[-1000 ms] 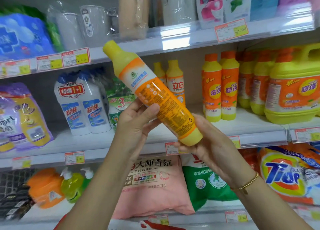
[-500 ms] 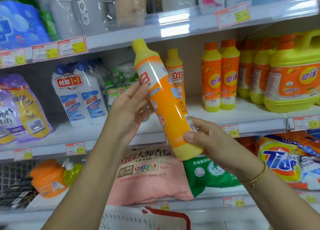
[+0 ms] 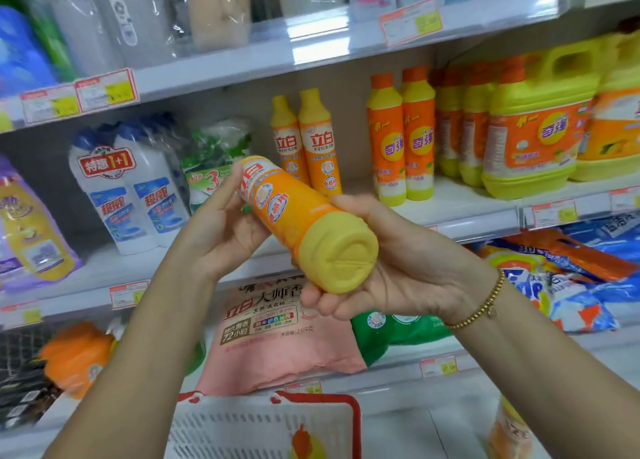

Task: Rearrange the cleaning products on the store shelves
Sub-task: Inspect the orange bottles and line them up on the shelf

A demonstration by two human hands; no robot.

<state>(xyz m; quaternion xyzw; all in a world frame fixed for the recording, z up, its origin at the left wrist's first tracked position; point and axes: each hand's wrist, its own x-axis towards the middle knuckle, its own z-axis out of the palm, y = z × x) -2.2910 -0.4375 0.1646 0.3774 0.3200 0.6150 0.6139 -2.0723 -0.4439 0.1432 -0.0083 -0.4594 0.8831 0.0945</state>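
I hold an orange and yellow dish-soap bottle (image 3: 294, 212) in both hands in front of the middle shelf (image 3: 460, 212). It lies tipped over, its yellow base facing me and its cap end pointing away to the upper left. My right hand (image 3: 398, 268) grips the base end from below and the right. My left hand (image 3: 221, 223) cups the neck end, fingers curled round it. Two matching bottles (image 3: 308, 143) stand upright on the shelf just behind.
Right of them stand orange-capped soap bottles (image 3: 401, 136) and big yellow jugs (image 3: 533, 126). White twin-pack bottles (image 3: 128, 185) stand at left. Detergent bags, pink (image 3: 277, 347) and green, fill the lower shelf. A white basket with a red rim (image 3: 356, 413) sits below my arms.
The bottle has swung from nearly upright to lying down, its base turned toward me and its cap away. My view has dropped, showing more of the basket.
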